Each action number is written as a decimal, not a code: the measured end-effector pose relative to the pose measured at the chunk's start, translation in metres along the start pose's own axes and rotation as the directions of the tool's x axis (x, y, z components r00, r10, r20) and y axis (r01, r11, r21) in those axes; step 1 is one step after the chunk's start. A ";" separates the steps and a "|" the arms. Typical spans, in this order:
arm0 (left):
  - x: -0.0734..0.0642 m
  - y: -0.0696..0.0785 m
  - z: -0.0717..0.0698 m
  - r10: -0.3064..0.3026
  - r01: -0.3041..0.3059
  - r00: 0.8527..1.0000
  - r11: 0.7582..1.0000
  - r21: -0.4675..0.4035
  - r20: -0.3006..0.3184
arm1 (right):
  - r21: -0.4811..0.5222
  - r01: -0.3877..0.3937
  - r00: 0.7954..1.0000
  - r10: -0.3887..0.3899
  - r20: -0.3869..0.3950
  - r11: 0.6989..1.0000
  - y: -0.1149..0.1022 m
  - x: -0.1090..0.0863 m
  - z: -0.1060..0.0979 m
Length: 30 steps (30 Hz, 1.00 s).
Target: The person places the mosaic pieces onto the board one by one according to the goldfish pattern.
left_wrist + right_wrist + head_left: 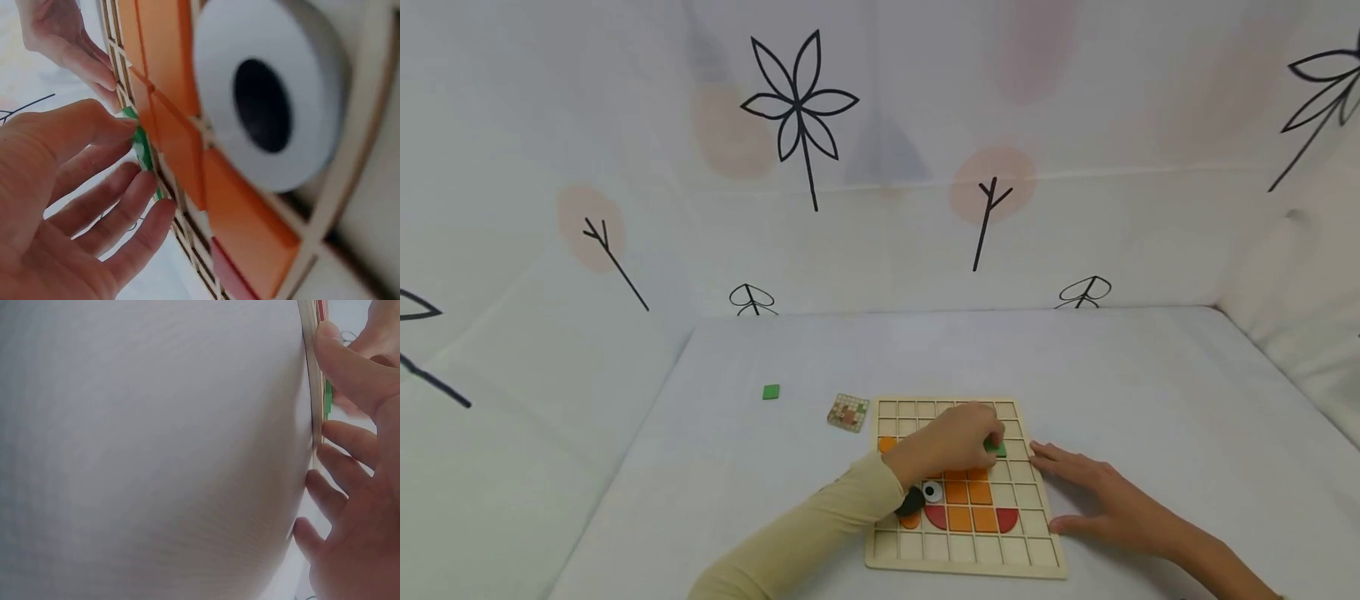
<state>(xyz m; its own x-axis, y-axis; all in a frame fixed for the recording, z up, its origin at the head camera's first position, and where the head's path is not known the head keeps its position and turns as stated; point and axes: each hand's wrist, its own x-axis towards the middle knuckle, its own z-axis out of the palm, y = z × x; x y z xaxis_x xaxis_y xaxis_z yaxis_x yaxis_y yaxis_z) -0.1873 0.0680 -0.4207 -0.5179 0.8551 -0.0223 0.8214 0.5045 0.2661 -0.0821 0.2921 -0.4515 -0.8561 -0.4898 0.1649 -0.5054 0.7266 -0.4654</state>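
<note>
A wooden grid board (966,564) lies on the white table, with orange square tiles (957,492), red rounded pieces (1007,520), a black piece (911,502) and a white eye piece (932,492) in its cells. My left hand (953,439) reaches across the board. Its thumb and fingertips pinch a green square tile (143,150), low over cells near the board's right side. Part of this tile is hidden by the fingers. Fingers spread, my right hand (1105,506) rests beside the board, thumb and fingertips touching its right edge (314,381).
A small patterned card (848,413) lies just left of the board's far corner. Farther left on the table is another green square tile (771,392). White cloth (880,242) with plant drawings hangs behind the table and at its sides.
</note>
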 end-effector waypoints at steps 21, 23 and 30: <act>-0.049 -0.023 -0.027 -0.077 0.067 0.995 0.987 -0.145 -0.070 | -0.022 -0.009 1.000 0.009 0.013 1.000 0.001 -0.001 0.001; -0.061 -0.028 -0.032 -0.113 0.095 0.989 0.981 -0.168 -0.097 | -0.018 0.004 1.000 -0.004 -0.003 1.000 0.001 -0.001 0.001; -0.102 -0.053 -0.043 -0.225 0.174 0.955 0.954 -0.244 -0.195 | -0.006 0.024 0.999 -0.025 -0.027 1.000 0.000 -0.002 0.002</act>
<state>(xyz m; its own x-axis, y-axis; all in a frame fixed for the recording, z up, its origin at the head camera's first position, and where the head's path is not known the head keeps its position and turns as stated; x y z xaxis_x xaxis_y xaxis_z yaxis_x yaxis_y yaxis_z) -0.1883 -0.0516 -0.3906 -0.7256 0.6797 0.1073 0.6350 0.6013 0.4849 -0.0801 0.2929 -0.4535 -0.8460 -0.4944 0.1996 -0.5268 0.7173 -0.4560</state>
